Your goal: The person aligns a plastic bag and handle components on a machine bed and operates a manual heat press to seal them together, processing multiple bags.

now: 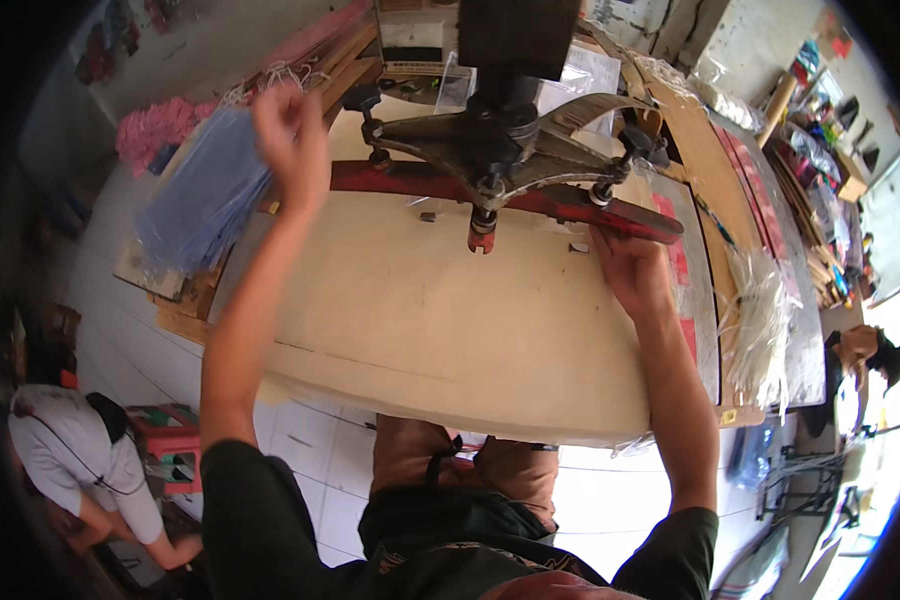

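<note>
My left hand (292,145) is lifted at the upper left, smeared by motion, beside a stack of bluish clear plastic sheets (205,190). Its fingers look bent, but I cannot tell whether they hold anything. My right hand (632,268) is at the right end of a long red bar (620,222), fingers together and partly hidden under the bar. What they grip, if anything, does not show. The bar hangs below a dark metal press head (490,150) with adjusting knobs. Under it lies a wide cream-coloured board (450,310), with two small dark pieces near the bar.
Wooden boards and a bundle of clear plastic strips (760,325) lie at the right. Pink material (160,135) is heaped at the far left. A person in a light shirt (80,455) bends beside a red stool (168,440) at the lower left. Another person is at the far right.
</note>
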`<state>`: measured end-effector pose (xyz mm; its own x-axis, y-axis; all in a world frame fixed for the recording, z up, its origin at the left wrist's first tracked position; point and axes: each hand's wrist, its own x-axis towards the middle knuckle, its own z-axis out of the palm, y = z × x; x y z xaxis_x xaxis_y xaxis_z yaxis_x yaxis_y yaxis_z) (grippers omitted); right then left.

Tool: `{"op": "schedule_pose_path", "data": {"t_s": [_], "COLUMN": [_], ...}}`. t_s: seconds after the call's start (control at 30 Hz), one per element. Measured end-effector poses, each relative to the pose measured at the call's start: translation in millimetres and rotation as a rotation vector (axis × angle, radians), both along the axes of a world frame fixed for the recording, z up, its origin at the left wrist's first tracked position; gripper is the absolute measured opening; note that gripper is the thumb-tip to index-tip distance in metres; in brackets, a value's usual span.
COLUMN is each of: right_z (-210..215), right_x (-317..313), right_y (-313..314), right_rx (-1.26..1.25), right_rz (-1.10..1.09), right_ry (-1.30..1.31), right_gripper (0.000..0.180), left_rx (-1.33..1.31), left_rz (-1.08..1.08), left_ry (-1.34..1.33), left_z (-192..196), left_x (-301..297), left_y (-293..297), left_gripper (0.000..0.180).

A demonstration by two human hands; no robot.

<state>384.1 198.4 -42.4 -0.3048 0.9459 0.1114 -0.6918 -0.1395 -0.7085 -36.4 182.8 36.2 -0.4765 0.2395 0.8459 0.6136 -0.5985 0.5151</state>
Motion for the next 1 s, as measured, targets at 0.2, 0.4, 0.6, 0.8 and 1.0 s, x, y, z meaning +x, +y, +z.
{"op": "schedule_pose_path", "data": {"t_s": [0.2, 0.4, 0.6, 0.8, 1.0], "right_z": [-6, -2, -1, 31, 64], "right_x": [0, -1, 8, 17, 33], "right_y": [6, -1, 0, -30, -63], "right_rx": [0.047, 0.005, -0.007, -0.263, 0.153], "right_rz": [0.027, 0.008, 0.051, -0.096, 0.103], "right_ry": [0.03, 0.007, 0.081, 0.047, -1.071], "right_gripper": [0.052, 0.054, 0.046, 0.017, 0.035], "left_rx": [-0.634, -0.784, -0.866, -0.863, -0.828], "left_rz": [-0.404, -0.279, -0.331, -0.336, -0.364], "left_ry": [0.873, 0.932, 1.042, 1.021, 1.007], "left_z": [-55, -73, -78, -84, -81], "left_x": [30, 28, 24, 23, 22], "left_y": [-113, -70, -44, -42, -43], "left_gripper": [0.046, 0.057, 0.058, 0.058, 0.058]}}
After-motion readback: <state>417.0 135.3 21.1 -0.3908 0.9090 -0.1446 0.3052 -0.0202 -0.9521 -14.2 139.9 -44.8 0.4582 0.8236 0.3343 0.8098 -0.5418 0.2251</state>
